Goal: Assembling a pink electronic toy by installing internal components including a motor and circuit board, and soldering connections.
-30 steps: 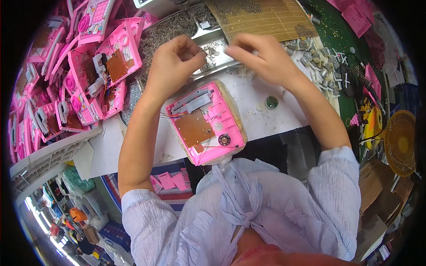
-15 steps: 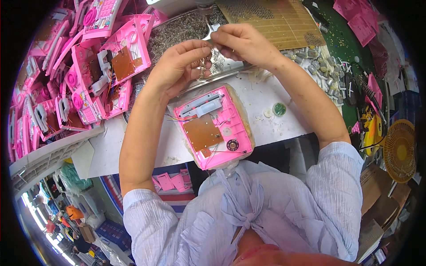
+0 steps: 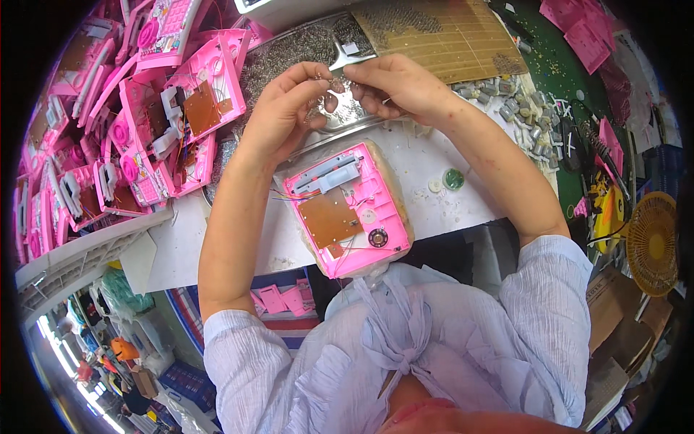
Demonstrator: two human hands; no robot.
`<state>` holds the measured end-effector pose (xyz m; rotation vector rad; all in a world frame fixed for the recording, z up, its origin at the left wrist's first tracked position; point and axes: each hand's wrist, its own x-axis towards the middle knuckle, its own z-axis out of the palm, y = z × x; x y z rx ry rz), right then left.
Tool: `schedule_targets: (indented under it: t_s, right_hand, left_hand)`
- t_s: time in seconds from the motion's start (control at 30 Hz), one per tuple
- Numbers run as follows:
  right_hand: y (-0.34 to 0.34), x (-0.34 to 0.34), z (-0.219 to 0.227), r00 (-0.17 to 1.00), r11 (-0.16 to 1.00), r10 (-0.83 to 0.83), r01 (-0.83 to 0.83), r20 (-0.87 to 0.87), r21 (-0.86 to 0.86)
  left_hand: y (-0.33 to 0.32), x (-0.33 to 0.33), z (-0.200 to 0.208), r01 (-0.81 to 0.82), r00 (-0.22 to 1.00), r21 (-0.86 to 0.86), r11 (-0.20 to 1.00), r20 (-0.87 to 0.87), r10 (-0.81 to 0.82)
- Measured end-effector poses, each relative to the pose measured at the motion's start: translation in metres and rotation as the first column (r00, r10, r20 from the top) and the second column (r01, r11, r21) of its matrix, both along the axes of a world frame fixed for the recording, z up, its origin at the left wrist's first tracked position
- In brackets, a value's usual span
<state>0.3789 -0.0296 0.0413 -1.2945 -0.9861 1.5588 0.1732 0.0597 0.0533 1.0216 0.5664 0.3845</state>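
Note:
Both hands are raised over a shallow metal tray (image 3: 354,130) strewn with small wiry metal pieces (image 3: 278,58) that look like springs. My left hand (image 3: 283,108) has its fingers curled, thumb against forefinger, with a few small springs at the fingertips. Close by on the right, my right hand (image 3: 408,88) pinches thumb to forefinger; anything between them is too small to make out. Nearer me, an open pink plastic housing (image 3: 383,195) lies on a padded mat. Inside are a brown circuit board (image 3: 331,217), a grey plastic mechanism (image 3: 336,177), a round black-rimmed part (image 3: 377,237) and thin wires.
Pink housings (image 3: 210,69) are piled at the left. A brown corrugated sheet (image 3: 463,36) with loose metal pieces lies beyond the tray. Small motor-like cylinders (image 3: 517,108) are heaped at the right. A green round item (image 3: 453,179) rests on the white tabletop (image 3: 448,210). A yellow fan (image 3: 652,244) stands far right.
My right hand has come a little nearer to me, its fingers slightly apart from the left hand's. The string of springs hanging below my left fingers no longer shows clearly.

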Motion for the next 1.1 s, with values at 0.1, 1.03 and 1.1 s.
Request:
schedule_targets:
  t_s: [0.1,1.03,1.1]
  right_hand:
    - [-0.001,-0.002,-0.002,0.999,0.999,0.002,-0.003,0.039,0.032]
    - [-0.004,-0.018,-0.002,0.963,0.842,-0.162,0.021,0.216,0.538]
    - [-0.004,-0.016,-0.003,0.948,0.768,-0.185,-0.024,0.257,0.64]
  left_hand:
    - [0.0,0.0,-0.003,-0.036,0.992,0.078,0.996,-0.117,0.045]
    - [-0.001,-0.007,-0.003,0.05,0.999,-0.104,0.993,-0.01,-0.051]
    - [0.004,-0.01,-0.009,0.087,0.996,-0.192,0.978,0.012,-0.086]
